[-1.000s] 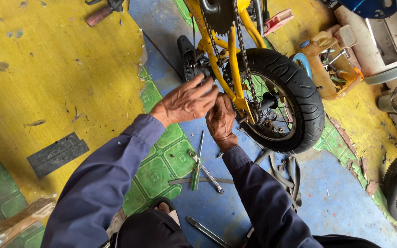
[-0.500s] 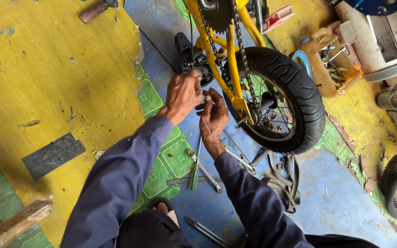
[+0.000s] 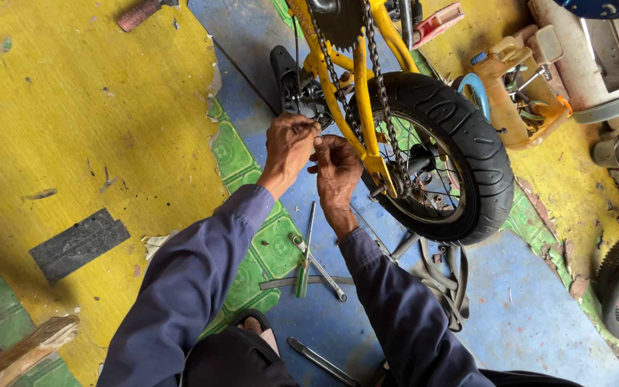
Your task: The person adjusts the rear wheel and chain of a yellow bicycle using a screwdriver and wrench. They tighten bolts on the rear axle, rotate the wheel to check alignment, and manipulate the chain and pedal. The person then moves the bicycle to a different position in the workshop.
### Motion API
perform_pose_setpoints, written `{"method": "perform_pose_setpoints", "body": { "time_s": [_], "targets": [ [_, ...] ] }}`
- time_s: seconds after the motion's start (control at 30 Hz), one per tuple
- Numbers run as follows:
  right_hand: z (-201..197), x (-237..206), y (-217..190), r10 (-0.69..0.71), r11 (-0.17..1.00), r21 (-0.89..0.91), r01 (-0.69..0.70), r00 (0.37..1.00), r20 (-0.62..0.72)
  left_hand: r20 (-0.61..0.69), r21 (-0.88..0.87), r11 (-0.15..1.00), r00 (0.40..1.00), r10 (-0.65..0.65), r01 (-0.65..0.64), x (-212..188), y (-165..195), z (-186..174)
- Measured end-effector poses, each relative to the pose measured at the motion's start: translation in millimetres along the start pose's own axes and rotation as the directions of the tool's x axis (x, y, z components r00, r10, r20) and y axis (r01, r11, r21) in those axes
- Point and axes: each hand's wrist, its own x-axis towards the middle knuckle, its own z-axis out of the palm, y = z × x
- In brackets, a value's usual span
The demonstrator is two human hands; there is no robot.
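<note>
The floor (image 3: 73, 122) is worn yellow paint with blue and green patterned patches. On it lie a green-handled screwdriver (image 3: 304, 261), a metal wrench (image 3: 319, 267), a flat bar (image 3: 322, 360), a dark rubber mat piece (image 3: 79, 244) and a limp inner tube (image 3: 447, 279).

Frame (image 3: 356, 107) and wheel (image 3: 467, 165) crowding hands (image 3: 313, 154)

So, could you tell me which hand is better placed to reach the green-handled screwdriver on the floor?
Probably the right hand: it sits lower and almost directly above the screwdriver, while the left hand is higher, its fingers up at the yellow frame.
</note>
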Motion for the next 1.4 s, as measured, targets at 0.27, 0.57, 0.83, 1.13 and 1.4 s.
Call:
{"method": "perform_pose_setpoints", "body": {
  "time_s": [0.27, 0.57, 0.83, 1.13, 1.4],
  "targets": [
    [-5.1, 10.9, 12.0, -0.155, 0.983, -0.091, 0.158, 0.987, 0.048, 0.055, 0.265, 0.925, 0.962, 0.268, -0.273, -6.5, 13.4, -0.6],
    [-13.2, 10.4, 3.9, -0.057, 0.990, -0.122, 0.068, 0.994, 0.098, 0.515, 0.598, 0.310, 0.651, 0.558, -0.739, 12.0, 33.4, -10.0],
    [1.9, 8.5, 7.3, 0.114, 0.990, 0.106, -0.093, 0.969, -0.218, 0.554, 0.467, 0.457, 0.653, 0.516, -0.757, 10.3, 21.6, -25.8],
    [26.0, 22.4, 17.4, 0.193, 0.888, 0.457, -0.052, 0.944, -0.267, 0.465, 0.353, 0.596, 0.688, 0.557, -0.721, 17.2, 13.3, -30.2],
    [28.1, -7.0, 0.7, 0.418, 0.819, 0.502, -0.279, 0.889, -0.187, 0.320, 0.226, 0.719, 0.747, 0.583, -0.657, 8.6, 24.4, -35.5]
  ]
}}
